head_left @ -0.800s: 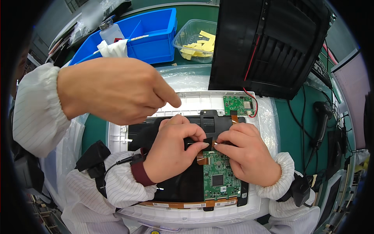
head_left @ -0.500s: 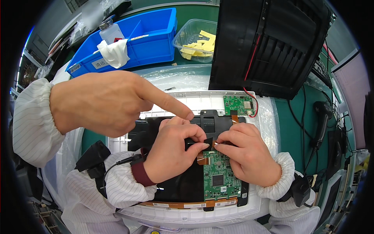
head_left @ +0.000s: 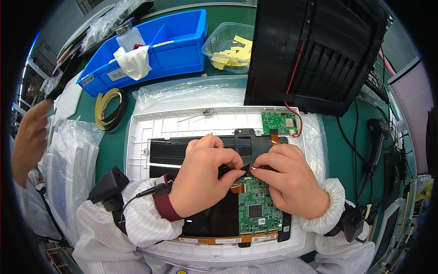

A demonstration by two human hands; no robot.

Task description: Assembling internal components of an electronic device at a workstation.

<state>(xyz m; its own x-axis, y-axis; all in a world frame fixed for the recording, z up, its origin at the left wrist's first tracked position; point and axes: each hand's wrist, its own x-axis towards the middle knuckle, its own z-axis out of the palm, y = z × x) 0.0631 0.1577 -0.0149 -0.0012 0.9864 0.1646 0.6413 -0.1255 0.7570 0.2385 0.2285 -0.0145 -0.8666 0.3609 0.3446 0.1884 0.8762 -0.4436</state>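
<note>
My left hand (head_left: 203,180) is closed in a pinch, thumb and forefinger on a small black flat piece (head_left: 247,168). My right hand (head_left: 289,180) is closed just beside it, its fingertips touching the same spot; what they hold is hidden. Under both hands lies a green circuit board (head_left: 260,205) with a dark square chip, mounted on the back of a black display panel (head_left: 205,214). An orange ribbon cable (head_left: 237,188) shows by the board's upper left corner. The panel rests inside a white plastic frame (head_left: 137,137).
A smaller green board (head_left: 273,122) sits at the frame's upper right, wired to a black housing (head_left: 319,59). Behind are a blue bin (head_left: 178,57) and a clear tub (head_left: 214,52) of yellow strips. Tape rolls (head_left: 108,109), a scanner (head_left: 376,137) and another person's hand (head_left: 34,137) are at the sides.
The other person's pointing hand has withdrawn from over the panel to the far left, uncovering the tape rolls and the frame's corner. My hands stay almost still, with the black piece slightly shifted.
</note>
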